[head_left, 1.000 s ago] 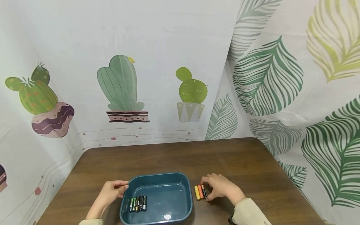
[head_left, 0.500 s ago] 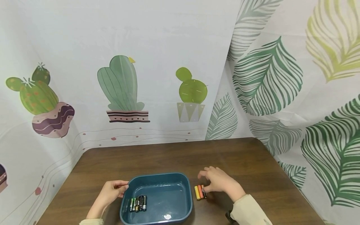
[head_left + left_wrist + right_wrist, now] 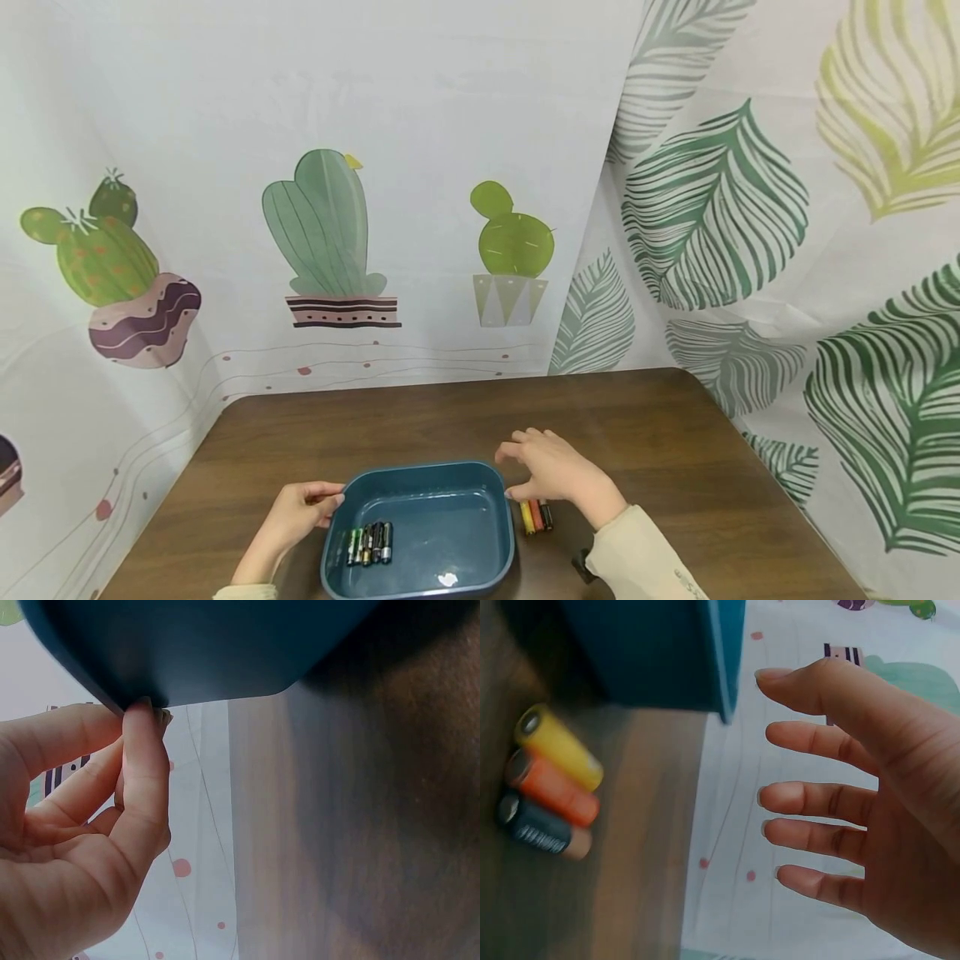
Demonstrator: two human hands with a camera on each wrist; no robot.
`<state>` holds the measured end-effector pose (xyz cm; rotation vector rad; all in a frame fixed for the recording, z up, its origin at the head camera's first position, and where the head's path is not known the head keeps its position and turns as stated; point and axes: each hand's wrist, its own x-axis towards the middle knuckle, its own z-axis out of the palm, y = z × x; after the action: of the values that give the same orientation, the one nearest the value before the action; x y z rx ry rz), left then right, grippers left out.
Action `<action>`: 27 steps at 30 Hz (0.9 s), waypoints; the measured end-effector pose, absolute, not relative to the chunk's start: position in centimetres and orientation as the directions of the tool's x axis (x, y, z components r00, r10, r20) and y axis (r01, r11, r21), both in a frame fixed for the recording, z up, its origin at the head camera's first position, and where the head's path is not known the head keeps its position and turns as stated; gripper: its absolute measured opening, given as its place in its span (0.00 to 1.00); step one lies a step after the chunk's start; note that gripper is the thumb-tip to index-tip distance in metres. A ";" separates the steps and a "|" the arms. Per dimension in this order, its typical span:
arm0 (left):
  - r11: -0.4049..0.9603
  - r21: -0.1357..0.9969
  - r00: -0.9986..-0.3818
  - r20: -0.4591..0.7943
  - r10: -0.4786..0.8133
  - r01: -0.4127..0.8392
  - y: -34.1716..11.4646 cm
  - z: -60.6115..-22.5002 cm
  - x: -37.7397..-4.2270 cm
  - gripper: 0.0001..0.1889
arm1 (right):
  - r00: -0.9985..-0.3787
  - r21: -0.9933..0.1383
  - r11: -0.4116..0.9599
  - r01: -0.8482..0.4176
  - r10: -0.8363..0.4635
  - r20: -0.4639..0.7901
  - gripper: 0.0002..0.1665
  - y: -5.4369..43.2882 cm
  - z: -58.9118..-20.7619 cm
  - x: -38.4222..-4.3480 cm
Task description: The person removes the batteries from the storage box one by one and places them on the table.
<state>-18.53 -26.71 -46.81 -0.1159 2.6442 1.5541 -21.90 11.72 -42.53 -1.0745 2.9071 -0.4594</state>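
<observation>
A dark blue rectangular tub [image 3: 442, 533] lies on the table, with several batteries [image 3: 370, 543] side by side in its left part. My left hand [image 3: 300, 508] pinches the tub's left rim between thumb and fingers, which the left wrist view shows close up at the tub's corner [image 3: 202, 660]. Beside the tub's right rim, my right hand [image 3: 558, 471] is raised with fingers spread and holds nothing. Below it lie a yellow battery [image 3: 559, 746], an orange battery [image 3: 553, 787] and a black battery with a copper end [image 3: 540, 825], in a row; the hand partly covers their tops in the head view.
The brown wooden table [image 3: 420, 417] reaches back to a white cloth [image 3: 435, 108] printed with cacti and leaves. A dark band or device [image 3: 583, 567] shows under the right sleeve [image 3: 637, 554].
My right hand has lifted off the black battery and moved left and away, over the row toward the tub's right rim. The left hand keeps its place on the tub.
</observation>
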 end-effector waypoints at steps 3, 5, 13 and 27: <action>0.488 0.867 -0.995 -0.099 -0.023 -0.097 -26.7 -46.8 -18.5 0.10 | -0.753 -0.261 0.714 -0.650 -0.651 0.093 0.24 10.9 -42.1 -21.9; 0.489 0.867 -0.995 -0.098 -0.019 -0.094 -26.7 -46.7 -18.5 0.10 | -0.745 -0.253 0.708 -0.659 -0.661 0.091 0.25 10.3 -41.8 -22.0; 0.493 0.864 -0.995 -0.101 -0.024 -0.100 -26.7 -46.7 -18.6 0.10 | -0.716 -0.222 0.688 -0.690 -0.693 0.078 0.25 7.8 -41.0 -22.4; 0.483 0.871 -0.996 -0.091 -0.013 -0.086 -26.8 -47.0 -18.6 0.10 | -0.701 -0.170 0.688 -0.706 -0.712 0.030 0.26 4.2 -40.3 -22.7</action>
<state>-18.58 -26.84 -47.00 -0.0879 2.6422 1.5593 -22.69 4.24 -40.25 -1.1978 2.8504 -0.2626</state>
